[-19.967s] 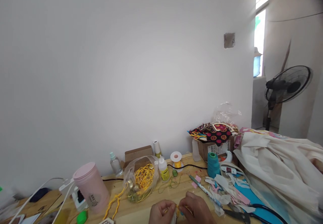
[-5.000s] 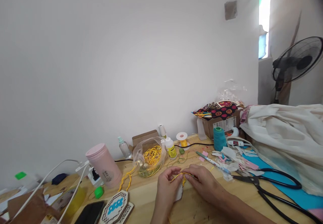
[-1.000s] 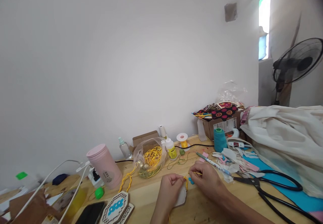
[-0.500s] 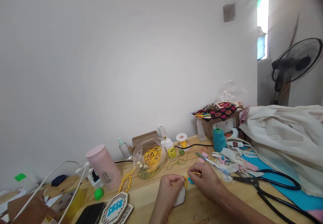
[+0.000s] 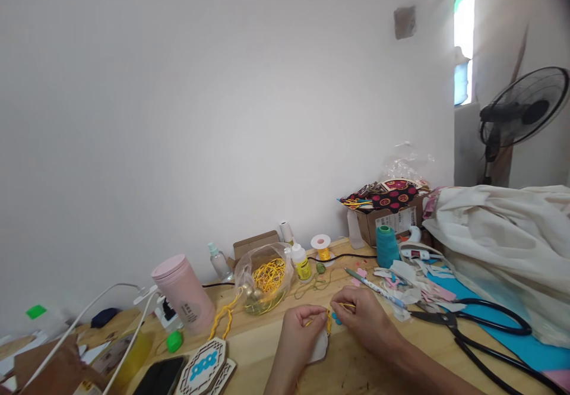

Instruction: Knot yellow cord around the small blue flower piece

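Close together over the wooden table, my left hand [image 5: 304,331] and my right hand [image 5: 361,312] each pinch a strand of yellow cord [image 5: 329,322]. The cord runs between the fingertips and hangs down a little there. Partly covered by my left hand is a pale flat piece [image 5: 319,349] with a rounded edge. Small blue pieces [image 5: 337,319] show just under my right fingertips. Farther left lie octagonal wooden plaques [image 5: 202,366], the top one bearing a blue flower-like pattern and a twisted yellow cord.
A clear bag of yellow cord [image 5: 268,276], a glue bottle [image 5: 301,263] and a cord spool [image 5: 321,246] stand behind my hands. To the right are a pen [image 5: 376,288], teal thread [image 5: 387,247] and black scissors [image 5: 449,322]. Left are a pink tumbler [image 5: 184,294] and a phone [image 5: 161,376].
Both hands stay almost in place, still pinching the yellow cord. The cord between the fingertips has shifted slightly; nothing else has visibly moved.
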